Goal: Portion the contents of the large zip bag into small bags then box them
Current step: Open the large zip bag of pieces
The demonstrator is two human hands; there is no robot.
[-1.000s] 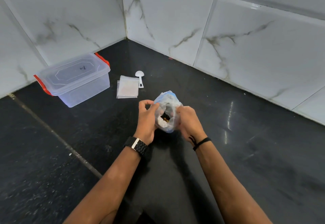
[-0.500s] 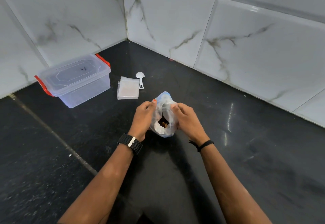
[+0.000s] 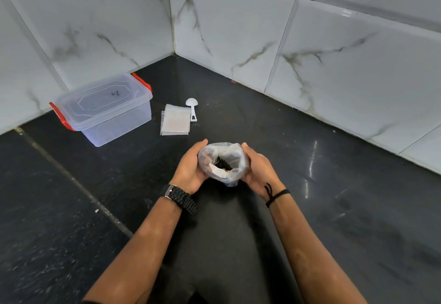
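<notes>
Both hands cup the large zip bag (image 3: 223,163) on the black counter (image 3: 334,208), left hand (image 3: 189,167) and right hand (image 3: 259,169) curled round its sides, mouth gaping. Squeeze unevenly and you'll likely tip contents out.

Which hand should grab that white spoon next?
Probably the left hand: the white spoon lies up and to the left of the large zip bag, on that hand's side. The right hand could steady the bag.
</notes>
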